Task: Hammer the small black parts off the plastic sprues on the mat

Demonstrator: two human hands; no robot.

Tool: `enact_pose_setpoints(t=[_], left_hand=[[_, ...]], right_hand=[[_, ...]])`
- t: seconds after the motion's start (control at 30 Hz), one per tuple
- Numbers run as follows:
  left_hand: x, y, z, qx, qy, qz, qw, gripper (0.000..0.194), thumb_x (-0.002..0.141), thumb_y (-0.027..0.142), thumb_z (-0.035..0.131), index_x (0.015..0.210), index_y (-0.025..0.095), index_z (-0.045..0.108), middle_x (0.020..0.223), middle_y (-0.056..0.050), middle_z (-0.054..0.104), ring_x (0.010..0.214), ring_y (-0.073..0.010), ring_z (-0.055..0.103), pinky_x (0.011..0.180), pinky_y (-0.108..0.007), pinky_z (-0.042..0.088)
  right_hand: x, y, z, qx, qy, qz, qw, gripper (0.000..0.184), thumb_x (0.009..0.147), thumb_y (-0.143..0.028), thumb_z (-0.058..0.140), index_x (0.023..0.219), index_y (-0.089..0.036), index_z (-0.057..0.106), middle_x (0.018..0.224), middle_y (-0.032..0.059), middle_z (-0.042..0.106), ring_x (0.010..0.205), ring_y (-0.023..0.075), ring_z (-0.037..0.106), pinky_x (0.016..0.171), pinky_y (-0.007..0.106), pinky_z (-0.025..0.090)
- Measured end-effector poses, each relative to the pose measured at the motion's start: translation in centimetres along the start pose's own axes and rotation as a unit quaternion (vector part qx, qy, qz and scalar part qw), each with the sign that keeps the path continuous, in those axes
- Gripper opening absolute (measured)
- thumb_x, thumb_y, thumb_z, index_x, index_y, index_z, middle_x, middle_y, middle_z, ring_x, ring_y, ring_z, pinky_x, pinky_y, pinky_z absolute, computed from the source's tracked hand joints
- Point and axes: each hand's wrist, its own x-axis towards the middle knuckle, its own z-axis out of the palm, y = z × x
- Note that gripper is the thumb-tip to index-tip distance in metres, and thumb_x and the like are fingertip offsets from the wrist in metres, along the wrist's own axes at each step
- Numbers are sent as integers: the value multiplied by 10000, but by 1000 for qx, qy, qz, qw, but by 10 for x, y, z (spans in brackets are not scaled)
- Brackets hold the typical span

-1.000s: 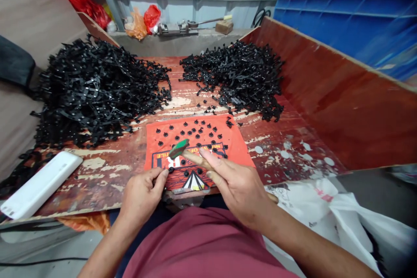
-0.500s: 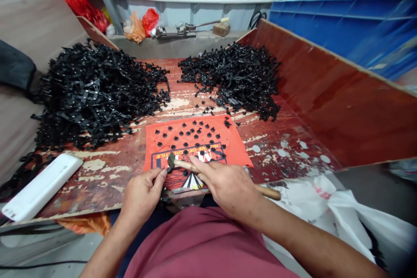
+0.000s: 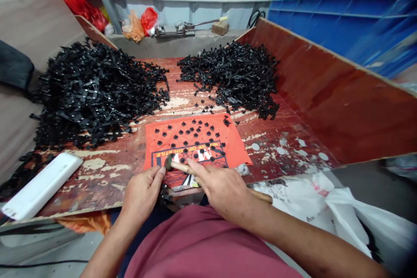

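Note:
My right hand (image 3: 226,186) is wrapped round the wooden handle of a small hammer (image 3: 180,167), which runs out past the palm on the right. The dark hammer head is by the fingertips of my left hand (image 3: 143,189). Thumb and forefinger of that hand are pinched on a small black part (image 3: 165,192); some of it shows below the fingers, and the rest is hidden. Under the hammer lies an orange printed cloth (image 3: 239,147) at the table's front edge. Several small black studs (image 3: 185,143) stand spread over it.
A big heap of black strap-like parts (image 3: 97,91) lies left, and a smaller heap (image 3: 237,74) at back right. A white oblong case (image 3: 42,186) rests at front left. Board walls (image 3: 325,82) flank the red worn table (image 3: 270,134). Beyond the right one stands a blue crate (image 3: 342,30).
The hammer has shifted slightly left and down, its head now closer to my left fingertips. My right hand has moved left with it. My left hand stays nearly in place.

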Motion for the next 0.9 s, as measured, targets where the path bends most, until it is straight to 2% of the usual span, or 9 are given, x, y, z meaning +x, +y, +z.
enact_pose_setpoints(t=[0.1,0.17,0.23,0.33,0.43,0.5,0.7,0.8,0.9], left_hand=[[1,-1,-6,-152,-26,-74,985,441,873,582,527,784,192,712,667,-17,658,617,-176,548,576,-249,368],[1,3,-15,-298,-36,-113,947,427,857,572,579,955,185,730,834,-38,711,683,-172,576,602,-246,418],[2,10,-26,-419,-67,-125,897,363,818,471,689,1046,190,716,936,-40,709,717,-148,576,625,-226,448],[3,18,-37,-514,-127,-135,838,262,738,293,802,951,178,700,832,-13,653,654,-103,531,620,-202,465],[8,20,-39,-546,-145,-153,811,228,716,239,823,864,157,671,767,-7,614,594,-81,494,624,-222,493],[12,20,-37,-538,-140,-159,816,235,706,245,829,829,148,653,742,-3,610,548,-63,452,602,-223,488],[30,26,-33,-402,-65,-114,906,345,649,358,846,756,150,592,630,26,608,482,-45,387,437,-153,303],[37,32,-29,-378,-52,-115,917,402,606,398,853,757,157,570,593,44,591,467,-45,383,425,-151,286],[41,34,-24,-381,-48,-120,915,446,564,420,861,742,165,542,556,67,553,431,-38,358,402,-156,270]], right_hand=[[2,5,-4,70,9,-2,997,528,1026,-248,463,1540,-319,363,1179,39,738,927,213,730,750,303,566],[3,11,-10,142,52,-8,988,528,1049,-237,419,1551,-365,319,1335,2,662,1017,192,717,850,309,570],[4,18,-16,189,92,-5,978,524,1065,-231,382,1544,-425,297,1431,-41,576,1071,178,702,940,330,553],[1,23,-20,202,99,8,974,510,1065,-241,394,1516,-471,328,1459,-63,536,1141,195,674,992,369,540],[-4,25,-13,192,79,17,978,505,1063,-244,402,1493,-502,342,1467,-64,522,1163,203,661,960,358,560],[-7,27,-7,188,70,22,979,521,1057,-232,412,1493,-506,334,1455,-57,538,1090,194,699,920,340,576],[-9,35,0,173,63,68,981,473,1028,-243,456,1489,-349,448,1286,23,688,1015,229,728,838,353,593],[-8,36,0,153,58,80,983,456,1023,-270,465,1477,-301,478,1197,40,735,993,241,734,812,360,597],[-7,36,1,139,54,73,986,456,1029,-274,462,1479,-350,465,1213,28,727,983,217,736,814,343,598]])
